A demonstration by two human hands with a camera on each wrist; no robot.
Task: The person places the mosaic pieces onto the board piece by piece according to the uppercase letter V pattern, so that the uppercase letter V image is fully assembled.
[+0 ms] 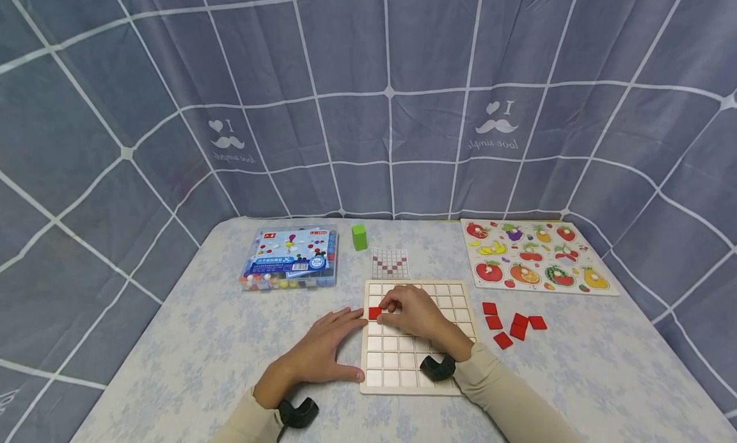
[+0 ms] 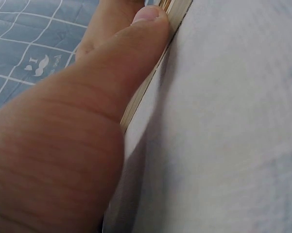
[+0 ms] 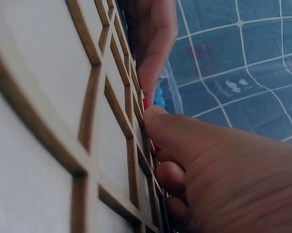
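Note:
A wooden grid board (image 1: 420, 390) lies flat on the table. At its left column, around the third row, is a red square tile (image 1: 374, 313). My right hand (image 1: 416, 312) reaches over the board and pinches this tile at its right side with thumb and curled fingers. In the right wrist view, bits of red show on both sides of the thumb (image 3: 177, 133); the rest of the tile is hidden. My left hand (image 1: 322, 347) rests against the board's left edge, fingers extended and thumb (image 2: 131, 53) touching the wooden side.
Several loose red tiles (image 1: 503, 340) lie right of the board. Behind it are a printed pattern card (image 1: 390, 264), a green block (image 1: 359, 237) and a clear plastic box (image 1: 290, 258). A fruit puzzle board (image 1: 535, 257) sits at the back right, before a grey curtain (image 1: 368, 129).

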